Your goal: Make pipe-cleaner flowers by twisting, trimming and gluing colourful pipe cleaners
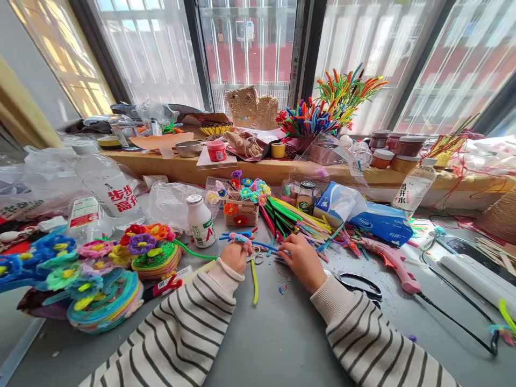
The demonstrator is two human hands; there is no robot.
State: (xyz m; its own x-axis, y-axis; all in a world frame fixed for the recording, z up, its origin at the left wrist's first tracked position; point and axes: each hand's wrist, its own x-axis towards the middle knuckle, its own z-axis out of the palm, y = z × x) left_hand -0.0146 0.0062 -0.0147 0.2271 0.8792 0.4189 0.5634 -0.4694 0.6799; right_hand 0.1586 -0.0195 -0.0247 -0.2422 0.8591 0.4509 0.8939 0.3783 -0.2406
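Near the middle of the grey table, my left hand (pixel 234 256) is closed on a small bundle of blue and pink pipe cleaners (pixel 241 237). A blue pipe cleaner (pixel 265 245) stretches from that bundle to my right hand (pixel 300 260), whose fingers are pinched on its other end. Small silver scissors (pixel 257 258) lie right beside my left hand, with a yellow-green strip (pixel 255 285) hanging down the table below them. Black-handled scissors (pixel 363 285) rest to the right of my right wrist.
Pipe-cleaner flowers (pixel 141 243) crowd the left. Behind my hands stand a white bottle (pixel 200 223), a flower basket (pixel 242 213) and loose pipe cleaners (pixel 288 215). A pink glue gun (pixel 397 263) with its cable and a blue tissue pack (pixel 381 223) lie right.
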